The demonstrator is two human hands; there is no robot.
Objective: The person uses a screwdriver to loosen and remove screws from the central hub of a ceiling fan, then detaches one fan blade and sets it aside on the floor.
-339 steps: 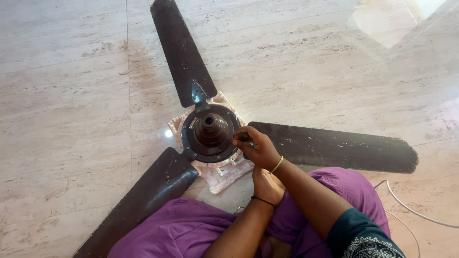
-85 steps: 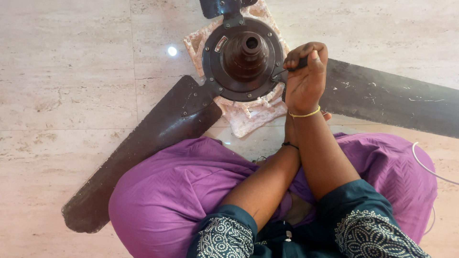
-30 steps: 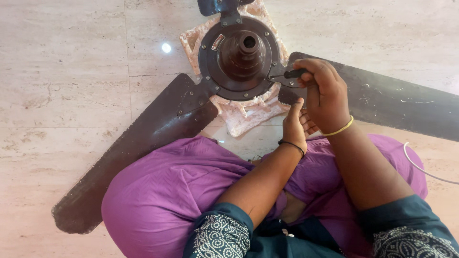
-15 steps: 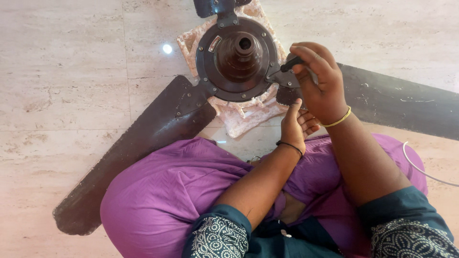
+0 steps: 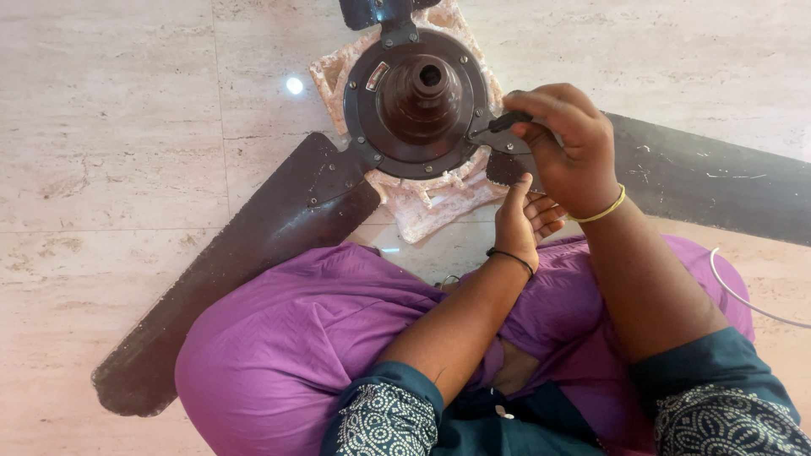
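A dark brown ceiling fan lies on the floor with its round motor hub (image 5: 418,101) facing up. My right hand (image 5: 568,148) grips a black-handled screwdriver (image 5: 500,123), whose tip meets the hub's right rim where the right blade's bracket joins. My left hand (image 5: 519,221) sits just below, its fingers partly hidden under my right hand, thumb touching the root of the right blade (image 5: 710,177). What the left fingers hold cannot be seen. Another blade (image 5: 245,262) runs down-left past my knee.
A pale pink crumpled cloth (image 5: 431,198) pads the hub on the beige stone floor (image 5: 110,152). My purple-clad legs (image 5: 296,338) are crossed close to the fan. A thin white cable (image 5: 743,295) curves at the right. The third blade's root (image 5: 376,13) is at the top edge.
Since several seconds ago the view came in closer on the hub. In the last second my right hand tilted the screwdriver slightly at the same screw; the left hand stayed under it.
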